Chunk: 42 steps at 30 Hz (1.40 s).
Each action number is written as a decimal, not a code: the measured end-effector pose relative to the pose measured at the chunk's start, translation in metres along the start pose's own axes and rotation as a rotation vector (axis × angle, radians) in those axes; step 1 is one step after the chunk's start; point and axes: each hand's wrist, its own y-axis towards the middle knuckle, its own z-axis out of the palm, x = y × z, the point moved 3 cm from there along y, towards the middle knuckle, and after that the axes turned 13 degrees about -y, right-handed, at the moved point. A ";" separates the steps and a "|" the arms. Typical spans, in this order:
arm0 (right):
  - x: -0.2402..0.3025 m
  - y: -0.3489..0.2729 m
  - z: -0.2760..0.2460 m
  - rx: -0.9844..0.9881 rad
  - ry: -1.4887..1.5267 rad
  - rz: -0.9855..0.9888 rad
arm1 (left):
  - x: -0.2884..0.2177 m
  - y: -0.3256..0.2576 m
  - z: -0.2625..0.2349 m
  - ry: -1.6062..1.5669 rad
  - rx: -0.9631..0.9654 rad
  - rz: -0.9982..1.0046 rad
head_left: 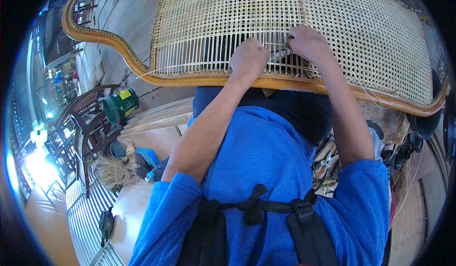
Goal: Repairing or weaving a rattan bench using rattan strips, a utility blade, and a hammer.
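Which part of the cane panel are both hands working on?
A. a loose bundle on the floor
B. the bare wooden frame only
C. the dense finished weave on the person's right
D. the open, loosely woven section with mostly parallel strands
D: the left hand and right hand rest closed on the open section of the cane panel, left of the dense weave.
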 end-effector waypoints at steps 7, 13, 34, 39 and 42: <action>0.015 -0.005 0.006 -0.090 -0.087 0.187 | -0.013 -0.009 -0.016 0.108 0.043 0.430; 0.014 -0.017 0.003 -0.155 -0.008 0.093 | -0.015 -0.005 -0.018 0.098 0.036 0.316; 0.011 -0.022 0.002 -0.177 -0.043 0.088 | -0.009 0.020 -0.012 0.151 0.202 0.382; 0.010 -0.025 0.010 -0.261 -0.098 0.019 | -0.010 0.014 -0.012 0.214 0.162 0.386; 0.004 -0.023 0.014 -0.335 -0.075 -0.028 | -0.010 0.023 -0.012 0.159 0.259 0.373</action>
